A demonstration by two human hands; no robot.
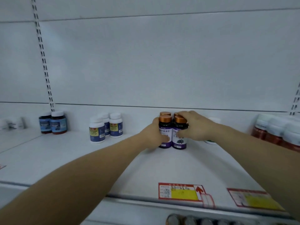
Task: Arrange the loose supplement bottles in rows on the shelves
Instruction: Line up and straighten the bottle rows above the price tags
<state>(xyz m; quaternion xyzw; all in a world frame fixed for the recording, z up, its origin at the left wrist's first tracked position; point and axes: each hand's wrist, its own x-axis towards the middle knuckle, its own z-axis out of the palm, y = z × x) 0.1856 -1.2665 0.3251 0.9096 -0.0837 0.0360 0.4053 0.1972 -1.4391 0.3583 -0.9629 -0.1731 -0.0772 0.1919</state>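
At the bottom edge, a few blurred caps (194, 220) show on a lower shelf. Above them, two red-and-yellow price tags (180, 191) sit on the front lip of the white shelf (162, 168).

Both forearms reach across the shelf to a block of four purple bottles (179, 138) with copper caps. The bottles stand upright, two in front and two behind, touching each other near the back of the shelf.

The left hand (154, 135) wraps the left side of the block, with its thumb on the front-left label. The right hand (194, 127) grips the right side, fingers curled over the caps and thumb on the front-right label.

Just behind the right wrist stands a white bottle (211, 141), mostly hidden. Well to the left are three blue-yellow bottles (97, 130), and farther left a pair of dark bottles (58, 122). Red jars (276, 133) crowd the right end. A slotted upright (43, 62) runs up the back panel.
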